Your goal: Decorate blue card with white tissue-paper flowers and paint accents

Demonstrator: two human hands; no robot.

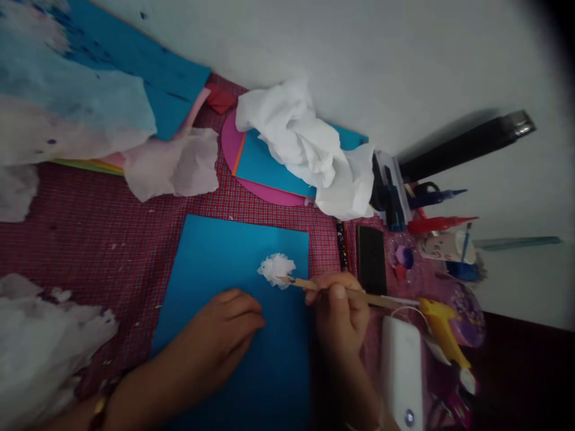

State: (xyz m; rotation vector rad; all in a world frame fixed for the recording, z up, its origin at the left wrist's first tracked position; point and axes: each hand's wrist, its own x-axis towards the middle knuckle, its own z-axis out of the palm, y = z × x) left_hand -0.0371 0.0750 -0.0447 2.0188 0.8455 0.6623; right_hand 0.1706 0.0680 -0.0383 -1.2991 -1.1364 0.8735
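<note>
A blue sheet of card lies in front of me, with a small tuft of crumpled white tissue paper near its upper right corner. My right hand pinches a thin wooden stick between thumb and fingers. The stick's pointed tip touches the lower edge of the tuft or is just over it; I cannot tell which. Palm down on the card, left of the tuft, rests my left hand. Its fingers are loosely bent and it holds nothing that I can see.
White crumpled tissue covers a blue notebook behind the card. Torn tissue lies in a pile at left. A dark phone, a white device, a yellow glue gun and a paper cup stand at right, by the wall.
</note>
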